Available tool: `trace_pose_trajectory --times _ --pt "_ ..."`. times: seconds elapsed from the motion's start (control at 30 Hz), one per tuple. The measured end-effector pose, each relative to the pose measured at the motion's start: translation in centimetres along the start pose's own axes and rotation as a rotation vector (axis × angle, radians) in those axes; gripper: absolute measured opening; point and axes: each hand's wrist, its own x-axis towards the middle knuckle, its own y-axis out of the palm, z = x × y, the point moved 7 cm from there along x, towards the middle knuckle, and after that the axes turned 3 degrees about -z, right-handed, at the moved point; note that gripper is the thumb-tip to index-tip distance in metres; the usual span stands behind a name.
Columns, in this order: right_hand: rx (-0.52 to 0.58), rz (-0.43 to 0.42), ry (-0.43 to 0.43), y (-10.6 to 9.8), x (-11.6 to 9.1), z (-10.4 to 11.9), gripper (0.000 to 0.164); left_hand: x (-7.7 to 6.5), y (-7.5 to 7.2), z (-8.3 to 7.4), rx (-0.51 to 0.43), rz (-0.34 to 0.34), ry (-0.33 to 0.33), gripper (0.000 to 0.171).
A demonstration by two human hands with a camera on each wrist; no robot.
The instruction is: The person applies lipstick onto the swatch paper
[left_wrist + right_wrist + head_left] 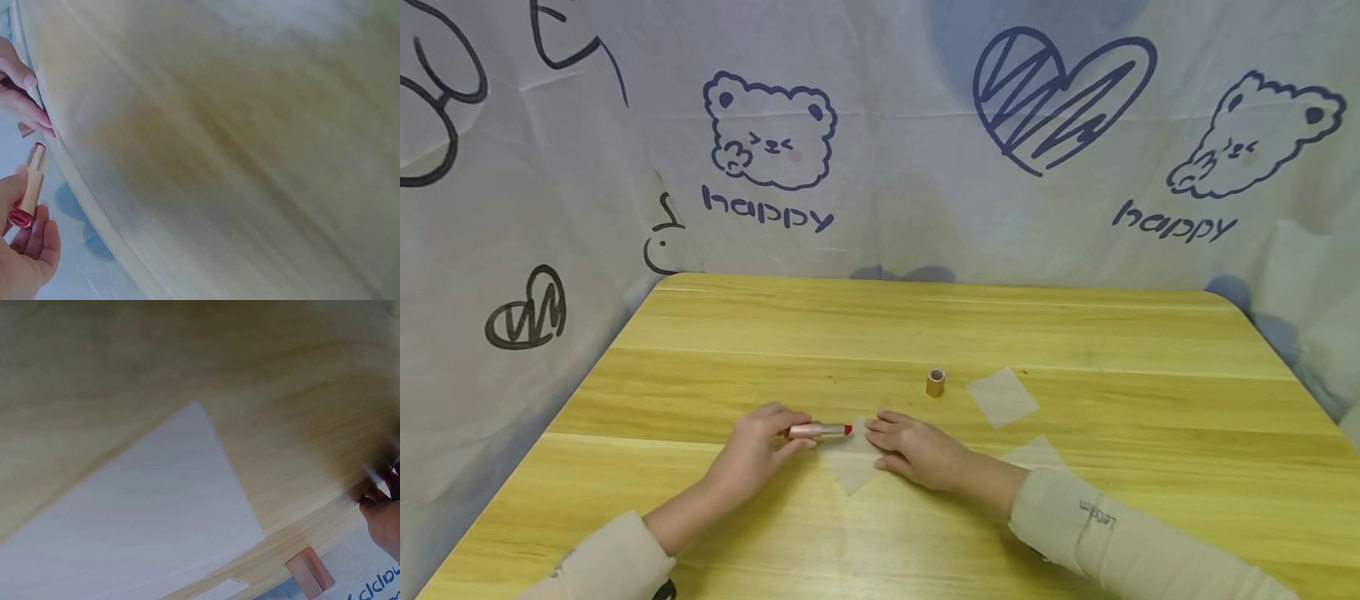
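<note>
My left hand [760,446] holds a lipstick [808,430] between thumb and fingers, its red tip pointing right. In the left wrist view the lipstick [31,187] shows a pale tube and a dark red base end. The tip lies over the upper part of a thin, whitish square of paper [850,473] set cornerwise on the table. Opposite it, my right hand [925,452] rests palm down, its fingertips on the right edge of that paper, thumb apart from the fingers.
Behind the hands stands an orange-gold lipstick cap [935,383], hollow end up. To its right lies another paper square [1002,397], and a third sheet [1037,454] is partly hidden by the right forearm. The wooden table [850,333] meets drawn-on white cloth behind.
</note>
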Motion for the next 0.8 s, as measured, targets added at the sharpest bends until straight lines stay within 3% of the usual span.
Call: trace_pose_trajectory --times 0.27,0.53,0.8 --pt "-0.005 -0.009 -0.004 -0.1 0.0 0.0 0.041 0.2 0.5 -1.6 0.082 -0.012 0.11 0.025" --pt "-0.022 -0.009 -0.009 -0.1 0.0 0.1 0.041 0.3 1.0 -2.4 0.142 0.02 0.068 0.025" --pt "-0.014 -0.006 -0.002 0.0 0.1 0.0 0.042 0.4 1.3 -2.5 0.176 0.019 0.071 0.024"
